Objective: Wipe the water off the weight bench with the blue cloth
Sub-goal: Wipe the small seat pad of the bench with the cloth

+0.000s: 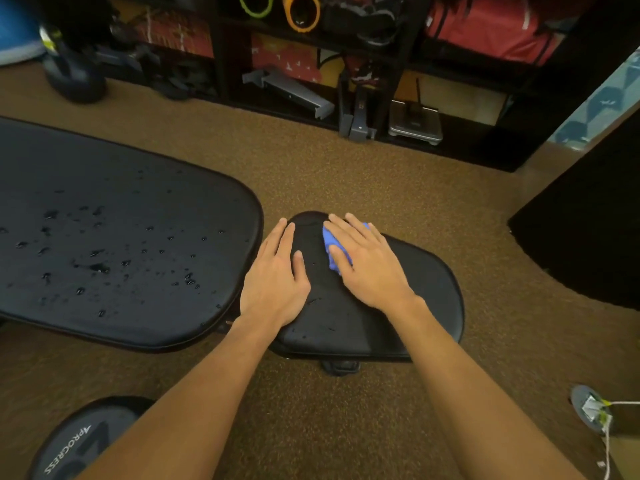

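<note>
Nearest, lower left: a round grey weight plate (81, 441), matte, lettered PROGRESS in white. Lower right: a small grey disc (585, 407) with pale string tied on.

Two bare forearms reaching forward over speckled brown carpet (346, 174), short-piled and coarse.

Seat pad (426, 299) of the weight bench (52, 161): black, smooth, leather-like, rounded at the far end, piped along the rim. On it, left hand (275, 278) laid flat, palm down, fingers straight and close together, holding nothing. Just right of it, right hand (370, 271) also flat, fingers straight and slightly spread, pressing down on the blue cloth (329, 240) rather than curled round it.

Cloth bunched and soft, almost wholly hidden beneath the palm and fingers of that hand; only a crumpled blue edge showing by the thumb and a sliver between the fingertips. Lying near the far, narrow end of the seat pad. A few small droplets between the two hands and near the left wrist.

Left of the seat, across a narrow gap: the long back pad, same black glossy cover, broad with rounded corners, scattered with beads of water (98, 268), thickest toward the middle.

Farthest: a dark open shelf unit (391, 64), blurred, with an orange tube (300, 12), red fabric and a flat metal scale (415, 121).
</note>
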`<state>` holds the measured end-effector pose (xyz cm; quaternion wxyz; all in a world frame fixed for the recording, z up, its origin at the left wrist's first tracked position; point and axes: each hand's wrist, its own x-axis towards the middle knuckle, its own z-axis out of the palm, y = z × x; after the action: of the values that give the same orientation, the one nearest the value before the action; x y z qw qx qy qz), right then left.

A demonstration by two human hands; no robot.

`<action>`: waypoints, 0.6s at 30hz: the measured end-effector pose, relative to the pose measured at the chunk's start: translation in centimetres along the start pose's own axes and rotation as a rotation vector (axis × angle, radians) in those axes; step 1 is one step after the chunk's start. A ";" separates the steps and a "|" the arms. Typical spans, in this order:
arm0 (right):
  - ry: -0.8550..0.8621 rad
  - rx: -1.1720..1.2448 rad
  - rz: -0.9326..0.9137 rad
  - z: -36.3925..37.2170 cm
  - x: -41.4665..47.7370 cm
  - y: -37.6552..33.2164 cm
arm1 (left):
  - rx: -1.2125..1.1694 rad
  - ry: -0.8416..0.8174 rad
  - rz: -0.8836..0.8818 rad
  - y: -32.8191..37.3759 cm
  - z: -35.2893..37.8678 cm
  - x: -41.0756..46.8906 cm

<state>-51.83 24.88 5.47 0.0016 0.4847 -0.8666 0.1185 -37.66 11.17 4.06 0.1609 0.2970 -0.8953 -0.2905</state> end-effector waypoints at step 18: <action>0.013 0.046 0.221 0.3 4.3 -1.6 | -0.043 0.008 -0.056 0.1 -0.1 0.0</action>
<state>-52.78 20.41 6.05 -0.0169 0.3852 -0.9118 0.1410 -37.68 11.20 4.22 0.1626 0.3197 -0.8795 -0.3128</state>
